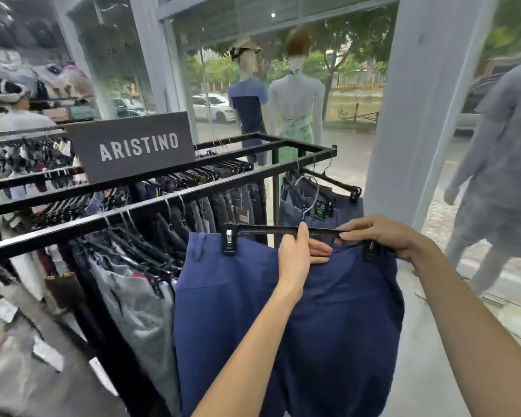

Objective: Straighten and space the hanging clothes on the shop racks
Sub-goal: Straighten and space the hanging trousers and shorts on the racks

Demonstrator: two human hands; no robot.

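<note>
Two hands hold a clip hanger (268, 230) bearing navy trousers (247, 314) beside the near end of the black rack (151, 206): our left hand (295, 251) grips the bar's middle and our right hand (382, 236) curls over its right end. Packed jeans (223, 203) crowd the rail to the left under an ARISTINO sign (133, 147). A grey pillar (418, 115) and window mannequins (297, 97) stand beyond.

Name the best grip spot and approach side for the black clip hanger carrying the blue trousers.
Take the clip hanger by its bare bar between the clips, from above on the near side: the bar lies level, blue trousers hang below, clips crowd the ends. The left hand pinches mid-bar; the right hand holds by the right clip.
</note>
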